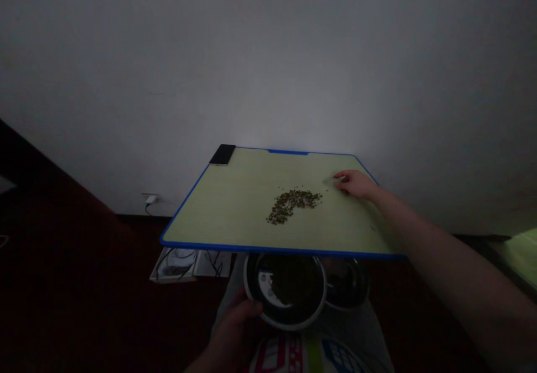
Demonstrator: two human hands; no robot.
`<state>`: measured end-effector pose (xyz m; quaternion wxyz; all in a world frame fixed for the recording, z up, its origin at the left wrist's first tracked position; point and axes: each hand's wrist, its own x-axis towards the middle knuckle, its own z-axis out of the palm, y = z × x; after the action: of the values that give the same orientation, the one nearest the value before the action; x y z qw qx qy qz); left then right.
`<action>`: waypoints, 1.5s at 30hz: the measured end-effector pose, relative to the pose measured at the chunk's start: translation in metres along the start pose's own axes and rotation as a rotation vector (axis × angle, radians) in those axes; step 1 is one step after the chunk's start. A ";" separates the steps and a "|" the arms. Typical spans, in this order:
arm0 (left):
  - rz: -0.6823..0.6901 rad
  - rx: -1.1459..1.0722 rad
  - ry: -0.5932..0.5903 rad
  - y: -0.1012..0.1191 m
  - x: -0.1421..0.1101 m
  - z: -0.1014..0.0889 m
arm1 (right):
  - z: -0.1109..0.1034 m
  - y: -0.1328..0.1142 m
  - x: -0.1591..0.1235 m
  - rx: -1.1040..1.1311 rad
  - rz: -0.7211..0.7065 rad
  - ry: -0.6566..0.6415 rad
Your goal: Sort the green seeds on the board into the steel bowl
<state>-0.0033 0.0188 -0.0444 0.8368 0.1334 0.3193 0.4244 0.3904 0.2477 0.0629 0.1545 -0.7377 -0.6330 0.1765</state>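
Observation:
My left hand (242, 312) grips the near left rim of a round bowl (286, 326), thumb over the edge. Dark greenish grains (293, 283) lie inside the bowl, below the table's front edge. Over the right part of the pale yellow tabletop (235, 208), my right hand (353, 183) pinches a thin, pale, see-through piece (333, 180); its exact kind cannot be made out. Left of that hand, small brown grains or seeds (293, 201) are spread in a curved patch, with a few stray ones around it.
A second metal bowl (352, 300) rests beside the first, over my lap. At the table's far left corner lies a black phone (222, 154). Blue edging (268, 248) runs around the tabletop. Behind stands a grey wall (268, 60) with a plugged-in charger (151, 199); boxes with cables (176, 264) sit below left.

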 end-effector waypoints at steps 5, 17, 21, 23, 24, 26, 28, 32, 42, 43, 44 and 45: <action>0.001 -0.009 -0.008 0.000 -0.001 0.000 | 0.016 -0.031 -0.001 -0.090 -0.039 0.001; -0.006 -0.005 0.017 -0.001 0.001 -0.002 | 0.032 -0.082 -0.025 -0.178 -0.193 -0.041; 0.010 0.003 -0.006 -0.001 0.002 -0.002 | 0.033 -0.092 -0.030 -0.187 -0.249 -0.074; 0.011 0.007 0.003 -0.001 0.001 0.000 | 0.035 -0.095 -0.032 -0.180 -0.269 -0.091; 0.008 0.007 0.008 0.000 0.000 0.000 | 0.035 -0.096 -0.033 -0.171 -0.282 -0.101; 0.004 0.004 0.008 0.000 -0.001 0.001 | 0.037 -0.098 -0.035 -0.140 -0.306 -0.125; 0.004 0.002 0.008 0.000 -0.001 0.001 | 0.038 -0.101 -0.038 -0.107 -0.320 -0.152; 0.003 -0.005 0.008 -0.001 0.001 -0.002 | 0.039 -0.107 -0.045 -0.060 -0.348 -0.197; 0.016 0.004 0.025 0.000 -0.001 0.001 | 0.041 -0.106 -0.055 0.057 -0.403 -0.231; 0.016 0.004 0.022 0.000 -0.001 0.001 | 0.040 -0.104 -0.053 0.071 -0.404 -0.218; 0.014 0.005 0.020 -0.001 -0.001 0.000 | 0.039 -0.101 -0.050 0.084 -0.398 -0.198; 0.011 0.006 0.019 -0.001 -0.001 0.000 | 0.037 -0.098 -0.047 0.097 -0.389 -0.172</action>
<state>-0.0029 0.0178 -0.0447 0.8309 0.1340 0.3276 0.4294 0.2812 0.2164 0.0766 0.1665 -0.5758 -0.7649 0.2358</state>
